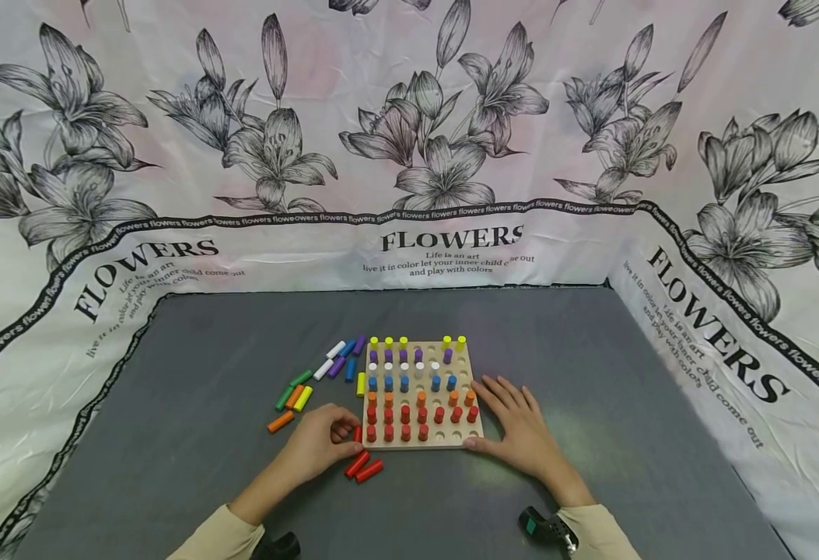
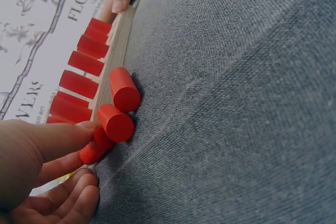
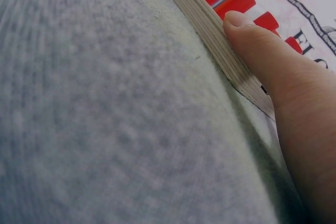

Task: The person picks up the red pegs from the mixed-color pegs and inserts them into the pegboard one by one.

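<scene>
A wooden pegboard (image 1: pixel 463 369) lies flat, with rows of yellow, purple, white, blue, orange and red pegs standing in its holes. At its front left corner my left hand (image 1: pixel 316 442) pinches a red peg (image 2: pixel 94 151) between thumb and index finger, the other fingers curled beside it. Two more red pegs (image 1: pixel 370 471) lie on the cloth just in front of that corner. My right hand (image 1: pixel 519 426) rests along the board's right side with fingers spread, its thumb (image 3: pixel 247 30) on the front right corner. Some holes in the front red row stand bare near that thumb.
Left of the board lie loose pegs: green (image 1: pixel 301 378), orange (image 1: pixel 281 422), yellow (image 1: pixel 302 399), white (image 1: pixel 335 350), blue (image 1: pixel 349 369) and purple (image 1: pixel 337 367). A dark grey cloth (image 1: pixel 206 373) covers the table. Flower-printed sheeting (image 1: pixel 297 257) rises behind and at both sides.
</scene>
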`<state>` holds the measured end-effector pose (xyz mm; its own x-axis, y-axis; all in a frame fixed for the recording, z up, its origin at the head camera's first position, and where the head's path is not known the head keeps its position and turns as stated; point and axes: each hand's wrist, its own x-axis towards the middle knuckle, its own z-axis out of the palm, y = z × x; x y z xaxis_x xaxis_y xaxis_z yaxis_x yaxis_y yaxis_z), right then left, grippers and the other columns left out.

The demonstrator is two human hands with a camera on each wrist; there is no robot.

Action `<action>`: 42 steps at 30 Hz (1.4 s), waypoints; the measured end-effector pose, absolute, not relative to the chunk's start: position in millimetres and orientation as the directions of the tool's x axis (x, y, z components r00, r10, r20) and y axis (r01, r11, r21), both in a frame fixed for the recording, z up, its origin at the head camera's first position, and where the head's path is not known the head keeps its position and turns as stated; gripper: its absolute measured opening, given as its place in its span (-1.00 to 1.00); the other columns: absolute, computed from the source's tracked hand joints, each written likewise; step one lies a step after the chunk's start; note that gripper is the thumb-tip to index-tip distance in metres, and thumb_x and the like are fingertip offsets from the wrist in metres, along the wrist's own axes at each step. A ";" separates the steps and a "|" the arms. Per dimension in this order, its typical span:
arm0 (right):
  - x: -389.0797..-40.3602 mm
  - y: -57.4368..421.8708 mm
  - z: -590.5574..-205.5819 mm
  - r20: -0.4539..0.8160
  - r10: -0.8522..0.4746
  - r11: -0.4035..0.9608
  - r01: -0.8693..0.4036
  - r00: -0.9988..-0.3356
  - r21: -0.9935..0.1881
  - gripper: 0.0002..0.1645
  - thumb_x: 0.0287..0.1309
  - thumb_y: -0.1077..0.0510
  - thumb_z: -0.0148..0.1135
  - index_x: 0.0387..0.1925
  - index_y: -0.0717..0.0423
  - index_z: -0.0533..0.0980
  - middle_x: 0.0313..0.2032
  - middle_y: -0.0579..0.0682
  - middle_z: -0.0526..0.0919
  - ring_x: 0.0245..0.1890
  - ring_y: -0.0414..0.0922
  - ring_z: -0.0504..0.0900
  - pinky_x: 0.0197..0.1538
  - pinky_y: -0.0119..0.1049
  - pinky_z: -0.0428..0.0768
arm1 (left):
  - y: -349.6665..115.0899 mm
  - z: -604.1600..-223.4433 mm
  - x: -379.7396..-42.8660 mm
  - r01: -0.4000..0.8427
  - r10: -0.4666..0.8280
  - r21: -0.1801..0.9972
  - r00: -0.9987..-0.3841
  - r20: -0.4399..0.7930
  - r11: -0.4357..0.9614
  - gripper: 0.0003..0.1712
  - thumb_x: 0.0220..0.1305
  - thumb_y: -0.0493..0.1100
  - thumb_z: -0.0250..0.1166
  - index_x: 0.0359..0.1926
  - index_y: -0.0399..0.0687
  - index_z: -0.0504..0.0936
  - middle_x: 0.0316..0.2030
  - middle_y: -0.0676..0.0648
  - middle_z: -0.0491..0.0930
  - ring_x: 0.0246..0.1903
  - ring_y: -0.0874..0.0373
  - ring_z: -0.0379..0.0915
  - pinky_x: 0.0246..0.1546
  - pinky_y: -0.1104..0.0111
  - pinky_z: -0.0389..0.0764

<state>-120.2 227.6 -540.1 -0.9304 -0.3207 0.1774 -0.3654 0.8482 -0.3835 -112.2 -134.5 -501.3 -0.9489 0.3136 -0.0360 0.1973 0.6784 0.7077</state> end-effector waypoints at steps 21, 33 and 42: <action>-118.7 227.3 -539.8 0.167 -0.310 0.854 -0.351 -0.936 -0.384 0.16 -0.08 -0.49 0.34 0.52 -0.31 0.11 0.52 -0.01 0.20 0.53 0.13 0.09 0.47 0.32 -0.09 | -135.8 -499.3 -112.8 0.216 0.353 0.709 -0.934 -0.050 0.671 -0.68 0.00 -0.30 0.53 -0.17 -0.20 0.69 -0.42 0.01 0.55 -0.47 0.32 0.41 -0.45 0.51 0.52; -118.5 227.5 -540.8 0.162 -0.314 0.854 -0.352 -0.936 -0.384 0.16 -0.08 -0.49 0.34 0.51 -0.29 0.13 0.51 0.00 0.20 0.53 0.13 0.09 0.46 0.33 -0.09 | -135.3 -499.2 -112.3 0.152 0.302 0.722 -0.950 -0.083 0.675 -0.72 0.04 -0.28 0.50 -0.16 -0.16 0.72 -0.40 0.03 0.59 -0.44 0.30 0.47 -0.42 0.53 0.54; -119.6 227.4 -540.9 0.177 -0.313 0.852 -0.358 -0.933 -0.382 0.16 -0.08 -0.47 0.36 0.51 -0.29 0.13 0.51 -0.01 0.21 0.53 0.12 0.09 0.46 0.33 -0.08 | -135.6 -497.7 -114.0 0.150 0.264 0.723 -0.963 -0.047 0.675 -0.74 0.01 -0.32 0.49 -0.20 -0.14 0.72 -0.38 0.01 0.64 -0.43 0.28 0.49 -0.41 0.53 0.54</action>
<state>-119.6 227.4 -540.9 -0.9331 -0.3133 0.1767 -0.3583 0.8520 -0.3817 -114.0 -135.6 -497.7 -0.9634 0.2641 -0.0470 0.1498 0.6749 0.7225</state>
